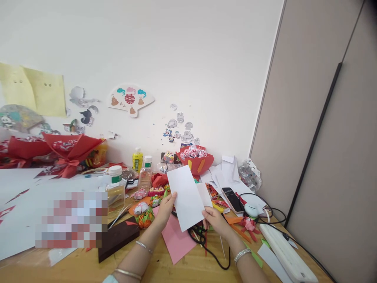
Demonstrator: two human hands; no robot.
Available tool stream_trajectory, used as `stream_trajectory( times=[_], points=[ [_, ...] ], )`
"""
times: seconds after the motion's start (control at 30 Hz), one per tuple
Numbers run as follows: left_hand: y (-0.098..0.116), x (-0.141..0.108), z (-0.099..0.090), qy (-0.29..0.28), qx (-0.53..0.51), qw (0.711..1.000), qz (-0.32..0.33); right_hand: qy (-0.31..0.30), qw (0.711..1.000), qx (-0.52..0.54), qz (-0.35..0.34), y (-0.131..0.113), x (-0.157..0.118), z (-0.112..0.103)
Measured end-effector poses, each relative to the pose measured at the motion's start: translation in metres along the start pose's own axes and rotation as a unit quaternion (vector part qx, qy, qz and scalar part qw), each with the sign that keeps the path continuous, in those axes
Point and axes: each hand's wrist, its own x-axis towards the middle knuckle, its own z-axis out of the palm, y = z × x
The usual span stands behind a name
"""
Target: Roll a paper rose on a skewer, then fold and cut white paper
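Note:
A blank white sheet of paper is held up, tilted, above the table. My left hand grips its left edge, thumb on the front. My right hand pinches the lower right edge, and a second white piece shows just behind the sheet. Pink paper lies on the table underneath, partly covered by the sheet. A black cord loops beside it, below my right hand. Orange and green folded paper flowers lie left of my left hand.
A dark brown box and clear bottles stand on the left. Red bouquets line the wall. At right are a phone, a white mouse, cables and a long white device. Part of the left side is pixelated.

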Motion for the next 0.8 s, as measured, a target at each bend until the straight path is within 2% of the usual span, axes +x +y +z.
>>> stream_trajectory(
  times=[0.33,0.8],
  points=[
    [0.000,0.007,-0.010,0.076,-0.052,0.995,0.028,-0.020,0.999,-0.021,0.016,-0.013,-0.003,0.005],
    [0.007,0.012,-0.017,0.151,-0.106,0.982,0.033,-0.029,0.998,-0.049,0.032,-0.004,-0.003,0.003]
  ],
)
